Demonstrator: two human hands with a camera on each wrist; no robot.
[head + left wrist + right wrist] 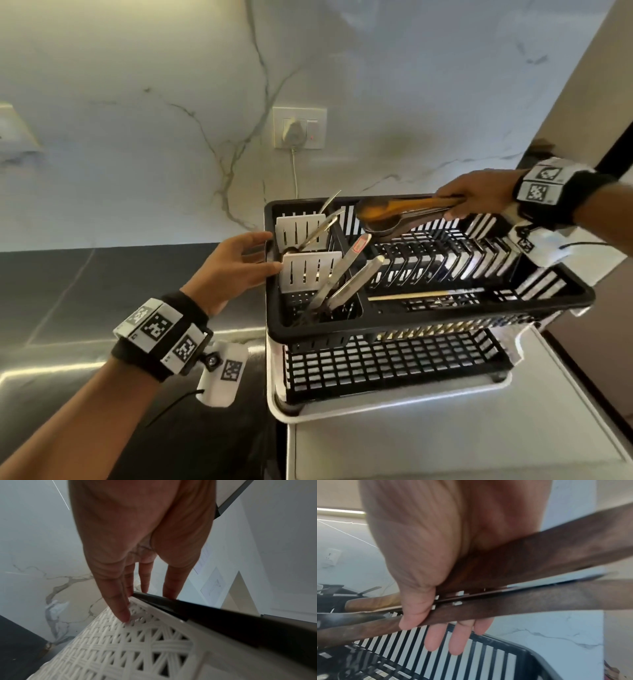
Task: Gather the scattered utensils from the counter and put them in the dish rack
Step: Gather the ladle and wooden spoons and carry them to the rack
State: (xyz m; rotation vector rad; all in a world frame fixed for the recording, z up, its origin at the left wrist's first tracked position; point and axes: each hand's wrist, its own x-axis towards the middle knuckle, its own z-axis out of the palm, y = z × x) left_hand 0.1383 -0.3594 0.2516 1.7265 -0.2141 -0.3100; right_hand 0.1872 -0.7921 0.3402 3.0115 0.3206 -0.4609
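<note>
The black dish rack [445, 310] stands on a white drain tray [394, 399]. Its left cutlery compartment holds several metal utensils [346, 277] leaning between white slotted dividers [310, 270]. A thin wooden stick [411, 296] lies across the plate section. My left hand [243, 260] is open, its straight fingers touching the rack's left rim [223, 615] above the white lattice wall [137, 649]. My right hand [479, 195] grips the handles of shiny metal tongs [394, 212], held level over the rack's back edge. In the right wrist view my fingers [435, 639] curl round the tongs [522, 601].
A wall socket [299, 128] with a plug and a hanging cable sits on the marble wall behind the rack. Dark counter [102, 274] and a steel surface [68, 359] lie to the left. A wall corner stands close on the right.
</note>
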